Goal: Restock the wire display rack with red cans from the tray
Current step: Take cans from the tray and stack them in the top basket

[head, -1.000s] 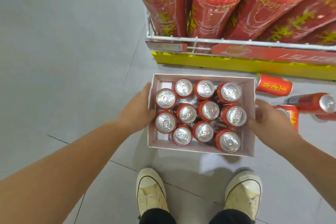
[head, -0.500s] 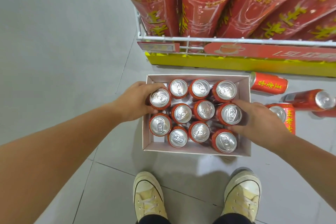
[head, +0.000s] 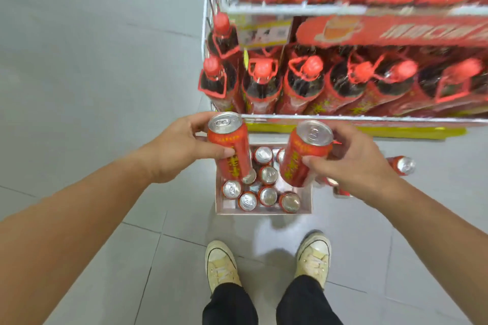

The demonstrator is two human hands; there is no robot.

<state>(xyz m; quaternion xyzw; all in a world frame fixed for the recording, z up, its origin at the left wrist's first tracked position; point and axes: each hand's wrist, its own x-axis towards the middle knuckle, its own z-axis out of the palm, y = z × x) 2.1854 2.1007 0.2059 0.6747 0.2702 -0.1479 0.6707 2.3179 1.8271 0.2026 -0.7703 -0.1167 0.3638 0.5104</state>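
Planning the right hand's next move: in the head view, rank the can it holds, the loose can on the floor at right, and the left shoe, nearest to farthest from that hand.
1. Held can, gripped in the right hand itself.
2. Loose floor can, lying on the floor to the hand's right.
3. Left shoe, low in the view, across on the left.

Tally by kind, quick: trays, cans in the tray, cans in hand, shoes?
Trays: 1
Tray cans showing: 8, others may be hidden
Held cans: 2
Shoes: 2
Total: 13
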